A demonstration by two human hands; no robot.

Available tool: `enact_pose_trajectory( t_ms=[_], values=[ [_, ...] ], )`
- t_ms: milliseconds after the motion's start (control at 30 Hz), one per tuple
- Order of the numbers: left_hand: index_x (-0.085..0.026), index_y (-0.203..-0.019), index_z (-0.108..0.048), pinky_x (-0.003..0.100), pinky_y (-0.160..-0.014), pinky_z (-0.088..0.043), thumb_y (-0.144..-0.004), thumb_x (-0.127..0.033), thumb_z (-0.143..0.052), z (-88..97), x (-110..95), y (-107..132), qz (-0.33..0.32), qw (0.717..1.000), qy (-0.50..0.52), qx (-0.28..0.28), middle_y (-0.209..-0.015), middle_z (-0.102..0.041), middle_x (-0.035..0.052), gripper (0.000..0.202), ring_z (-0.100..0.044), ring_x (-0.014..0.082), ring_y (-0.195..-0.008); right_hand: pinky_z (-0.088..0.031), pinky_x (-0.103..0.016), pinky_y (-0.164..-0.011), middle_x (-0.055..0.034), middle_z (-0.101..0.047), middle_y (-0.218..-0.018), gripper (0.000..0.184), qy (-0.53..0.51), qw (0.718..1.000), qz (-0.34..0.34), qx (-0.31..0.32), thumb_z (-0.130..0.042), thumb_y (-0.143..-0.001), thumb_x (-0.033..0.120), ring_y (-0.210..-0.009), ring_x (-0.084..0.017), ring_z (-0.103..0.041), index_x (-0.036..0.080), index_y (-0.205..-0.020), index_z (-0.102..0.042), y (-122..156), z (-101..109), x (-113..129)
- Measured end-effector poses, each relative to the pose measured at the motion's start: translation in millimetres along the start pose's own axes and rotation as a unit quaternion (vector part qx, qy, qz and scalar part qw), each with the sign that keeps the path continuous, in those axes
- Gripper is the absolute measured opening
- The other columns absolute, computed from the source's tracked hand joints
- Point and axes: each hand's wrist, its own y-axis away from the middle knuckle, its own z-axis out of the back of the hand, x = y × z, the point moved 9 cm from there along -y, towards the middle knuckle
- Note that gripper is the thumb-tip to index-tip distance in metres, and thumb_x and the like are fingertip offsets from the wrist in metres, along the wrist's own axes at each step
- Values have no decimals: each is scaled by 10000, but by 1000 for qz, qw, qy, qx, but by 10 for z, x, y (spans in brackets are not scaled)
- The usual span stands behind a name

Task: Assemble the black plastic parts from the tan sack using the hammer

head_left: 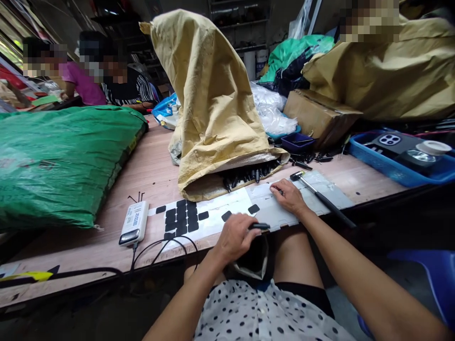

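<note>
While the left hand (232, 239) pinches a black cylindrical part (262, 226) in front of the tan sack (216, 104), near the front edge of the bench (158, 154), a loose grip could drop it into the lap (293, 255). The right hand (289, 196), just right of the sack's mouth, has its fingertips drawn together on a small dark bit (280, 192) I can't identify. Right of the sack, the hammer (329, 202) pokes its handle past the edge near the right forearm (341, 246); a careless elbow might tip it off. Black parts (257, 175) lie loose at the sack's lip and could roll out if it's nudged. Front-left of the sack, the cable (134, 255) might snag the left forearm (199, 284) and drag the power bank (134, 220). The best open room is left of the sack, toward the green bag (64, 161); far right, a blue tray (394, 171) crowds the edge.
</note>
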Motion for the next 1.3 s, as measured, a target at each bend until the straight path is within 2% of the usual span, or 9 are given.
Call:
enact_pose_trajectory(
  t_ms=[100,233,433,633,800,900,1000,1133,1300],
  values=[
    [-248,-1101,-655,298,-849,-470,-1009,-428,-496,-484,-64,390,13,992,39,116,-992,-725,30,258,-652,190,-924,-440,-356,-871,-74,-636,-887,261,9,1000,2,2,-503,-955,366,-895,-231,-578,211,-972,-713,3,-6,-9],
    [-254,-1175,-662,346,-871,-512,-1016,-443,-428,-1067,531,814,203,959,-39,195,-1045,-745,68,340,-691,253,-1000,-439,-350,-871,-73,-627,-881,275,10,1000,0,2,-502,-958,373,-892,-228,-578,201,-974,-716,3,-10,-17],
    [-229,-1553,-382,447,-1196,-343,-954,-321,-525,-1144,1085,990,317,923,-101,193,-1596,-421,127,622,-385,322,-1479,-438,-353,-858,-68,-621,-867,268,8,1000,-2,2,-504,-954,367,-883,-226,-573,203,-965,-716,1,0,-8],
    [-201,-1214,-705,463,-992,-510,-896,-250,-566,-940,812,1029,319,897,-123,280,-1234,-716,165,351,-652,350,-1189,-439,-353,-860,-62,-623,-867,254,0,1000,-5,2,-509,-953,366,-879,-223,-575,210,-962,-708,6,1,-2],
    [-271,-1062,-750,303,-760,-518,-905,-398,-586,-447,171,353,155,969,36,190,-942,-774,39,260,-705,220,-854,-435,-358,-865,-64,-629,-881,238,12,1000,-2,-1,-521,-948,368,-891,-228,-578,215,-959,-703,19,-7,1],
    [-235,-1058,-735,264,-659,-464,-957,-387,-488,175,471,-139,229,972,44,-2,-779,-738,19,307,-657,175,-704,-439,-355,-851,-66,-631,-879,236,10,1000,-2,-4,-520,-946,363,-877,-227,-578,214,-958,-703,21,-3,8],
    [-197,-1016,-729,293,-716,-469,-951,-407,-505,693,969,-437,341,927,-46,-148,-858,-754,73,314,-689,222,-822,-442,-351,-832,-66,-633,-875,227,3,1000,-3,-4,-520,-942,353,-865,-225,-578,214,-944,-700,14,5,20],
    [-187,-877,-741,354,-771,-489,-897,-461,-557,841,1411,-663,453,878,-89,-122,-1007,-764,165,331,-704,331,-1004,-442,-347,-834,-60,-627,-865,219,-9,1000,-10,-7,-523,-940,351,-875,-223,-585,214,-925,-694,8,24,22],
    [-191,-827,-726,365,-751,-493,-827,-445,-632,837,1492,-682,484,868,-83,-81,-1048,-762,178,270,-702,363,-1025,-442,-340,-821,-57,-627,-859,211,-25,1000,-14,-10,-518,-940,339,-865,-217,-584,218,-903,-687,11,49,28]
  ],
)
